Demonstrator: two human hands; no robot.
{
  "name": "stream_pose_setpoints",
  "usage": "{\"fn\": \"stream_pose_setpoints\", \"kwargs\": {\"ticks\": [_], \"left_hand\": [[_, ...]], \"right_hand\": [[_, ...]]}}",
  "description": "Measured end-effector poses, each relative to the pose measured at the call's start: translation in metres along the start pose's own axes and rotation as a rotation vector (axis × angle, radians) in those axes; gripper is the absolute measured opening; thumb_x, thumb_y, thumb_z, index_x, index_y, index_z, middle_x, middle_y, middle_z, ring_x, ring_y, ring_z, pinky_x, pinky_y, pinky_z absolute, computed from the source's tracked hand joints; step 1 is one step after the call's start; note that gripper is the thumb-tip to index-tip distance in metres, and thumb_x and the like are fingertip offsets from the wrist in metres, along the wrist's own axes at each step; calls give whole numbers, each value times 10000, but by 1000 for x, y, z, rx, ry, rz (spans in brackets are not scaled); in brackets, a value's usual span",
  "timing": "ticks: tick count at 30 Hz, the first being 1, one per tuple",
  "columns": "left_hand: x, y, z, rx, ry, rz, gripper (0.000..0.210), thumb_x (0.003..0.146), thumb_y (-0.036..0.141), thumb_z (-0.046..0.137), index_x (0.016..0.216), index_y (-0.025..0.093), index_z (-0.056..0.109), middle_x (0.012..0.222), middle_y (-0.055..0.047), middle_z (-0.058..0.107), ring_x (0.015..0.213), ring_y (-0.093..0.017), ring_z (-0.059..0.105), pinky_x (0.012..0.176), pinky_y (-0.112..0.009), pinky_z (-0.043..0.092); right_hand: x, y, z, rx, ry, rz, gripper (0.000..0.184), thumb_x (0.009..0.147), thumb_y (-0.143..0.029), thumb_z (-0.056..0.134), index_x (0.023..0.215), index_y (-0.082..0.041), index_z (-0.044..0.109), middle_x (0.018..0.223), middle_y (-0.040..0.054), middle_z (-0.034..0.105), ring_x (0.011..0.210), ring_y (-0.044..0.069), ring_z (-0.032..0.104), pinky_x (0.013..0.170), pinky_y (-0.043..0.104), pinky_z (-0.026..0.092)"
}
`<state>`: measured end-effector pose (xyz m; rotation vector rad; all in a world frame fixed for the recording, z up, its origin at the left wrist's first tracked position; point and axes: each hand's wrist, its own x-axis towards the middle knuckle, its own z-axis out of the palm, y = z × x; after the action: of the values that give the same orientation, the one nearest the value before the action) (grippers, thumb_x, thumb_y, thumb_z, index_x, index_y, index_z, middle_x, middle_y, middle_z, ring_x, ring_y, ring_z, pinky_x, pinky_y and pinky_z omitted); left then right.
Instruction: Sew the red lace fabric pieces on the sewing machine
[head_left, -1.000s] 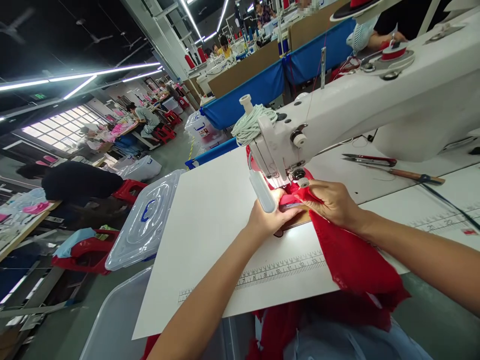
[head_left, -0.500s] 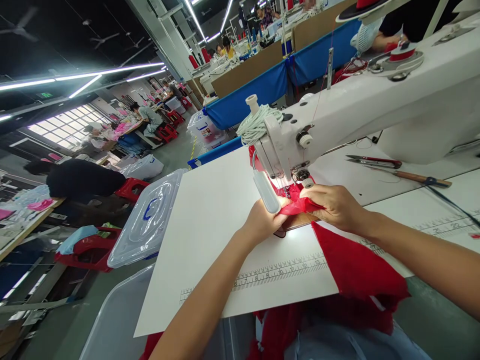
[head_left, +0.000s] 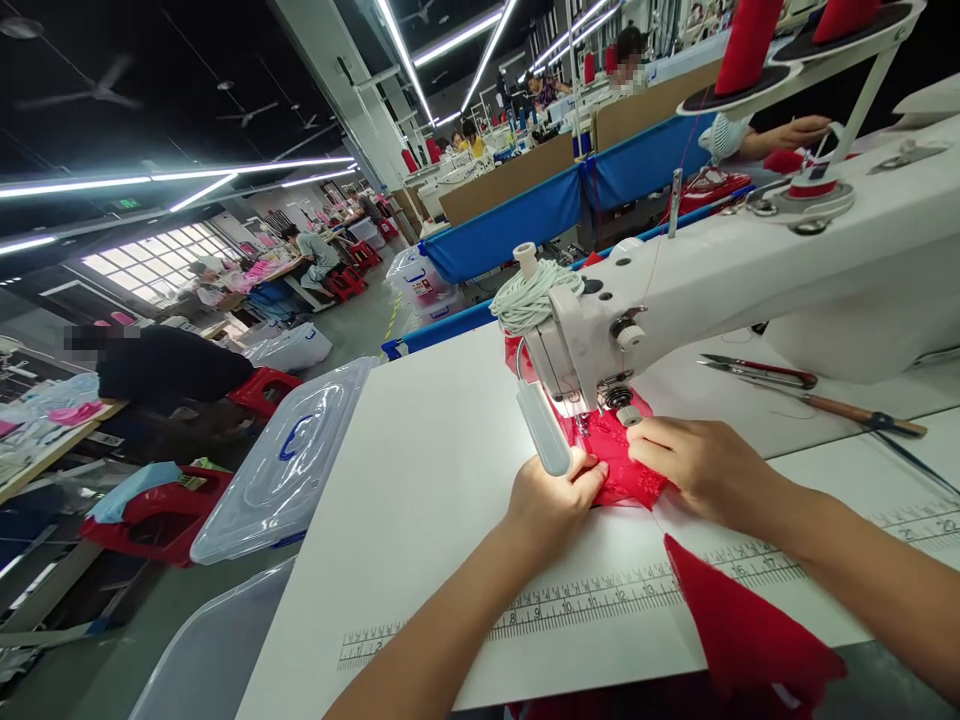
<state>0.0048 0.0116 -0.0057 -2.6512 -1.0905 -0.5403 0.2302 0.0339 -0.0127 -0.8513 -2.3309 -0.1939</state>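
Red lace fabric (head_left: 619, 462) lies spread under the needle area of a white sewing machine (head_left: 705, 270). My left hand (head_left: 553, 500) is at its left edge, thumb and fingers closed on the fabric beside the machine's pale guard (head_left: 543, 430). On the other side, my right hand (head_left: 694, 462) pinches the fabric's right edge, just below the machine's round knob. Its fingertips are partly hidden by the lace. A separate-looking red cloth piece (head_left: 739, 625) hangs over the table's front edge, below my right wrist.
Thread snips (head_left: 761, 372) and a wooden-handled tool (head_left: 862, 412) lie right of the needle. A printed ruler (head_left: 577, 605) runs along the white table (head_left: 405, 480). Lidded plastic bins (head_left: 289, 450) stand at the left. A co-worker's hand (head_left: 799, 133) shows behind the machine.
The bunched red fabric now lies flatter and wider under the needle, its lace showing. My right hand has shifted slightly right. The whole view has moved, with the machine appearing lower.
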Motion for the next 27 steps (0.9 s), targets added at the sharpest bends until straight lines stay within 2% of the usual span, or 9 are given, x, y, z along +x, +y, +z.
{"fn": "stream_pose_setpoints", "kwargs": {"ticks": [3, 5, 7, 11, 15, 19, 24, 27], "left_hand": [[1, 3, -15, 3, -32, 46, 368, 1023, 330, 376, 1060, 157, 698, 938, -94, 694, 764, -162, 629, 547, -235, 456], [0, 5, -26, 5, -95, 55, 562, 1033, 505, 271, 1131, 140, 686, 1084, -137, 692, 798, -187, 647, 587, -272, 502], [-1, 5, -33, 28, -145, 44, 701, 1021, 583, 154, 1159, 151, 689, 1189, -167, 670, 833, -215, 658, 644, -316, 529], [-4, 2, -34, 58, -126, 31, 779, 994, 634, 88, 1200, 185, 691, 1146, -168, 693, 880, -254, 651, 748, -379, 524], [-5, 2, -32, 82, -100, 18, 790, 980, 664, 100, 1171, 187, 701, 1028, -148, 721, 725, -221, 619, 710, -359, 476], [-3, 4, -34, 105, -79, 32, 795, 987, 651, 83, 1136, 184, 708, 995, -141, 720, 664, -200, 590, 708, -347, 448], [-3, 4, -35, 120, -119, 45, 734, 987, 662, 160, 1180, 189, 689, 1038, -147, 707, 773, -222, 624, 744, -347, 446], [-3, 3, -35, 118, -102, 50, 701, 991, 653, 193, 1190, 202, 691, 1035, -138, 710, 803, -230, 622, 761, -356, 448]], "right_hand": [[1, -2, -2, 22, -17, -2, 291, 668, 75, 370, 687, -212, 415, 730, -1, 524, 600, 138, 386, 508, 268, 214], [1, -2, -3, 36, -48, -4, 291, 648, 72, 374, 681, -214, 409, 716, -2, 509, 594, 142, 385, 510, 274, 221], [0, -2, -3, 42, -60, -1, 290, 624, 67, 385, 679, -216, 408, 721, 1, 517, 596, 145, 400, 510, 279, 223], [-3, -1, 1, 36, -72, 12, 303, 599, 74, 396, 687, -214, 425, 753, 9, 554, 608, 147, 434, 518, 280, 231], [-5, -1, 4, 42, -70, 32, 316, 596, 82, 388, 702, -210, 447, 780, 17, 573, 630, 152, 458, 521, 281, 250], [-4, -2, 4, 49, -62, 37, 321, 600, 89, 379, 696, -206, 460, 780, 20, 577, 629, 150, 452, 520, 286, 254], [-4, -2, 1, 35, -68, 45, 320, 579, 91, 382, 678, -205, 456, 767, 13, 573, 601, 140, 432, 508, 291, 242], [-6, -1, 2, 33, -73, 45, 325, 579, 92, 388, 691, -206, 455, 793, 11, 583, 613, 139, 454, 512, 291, 246]]}}
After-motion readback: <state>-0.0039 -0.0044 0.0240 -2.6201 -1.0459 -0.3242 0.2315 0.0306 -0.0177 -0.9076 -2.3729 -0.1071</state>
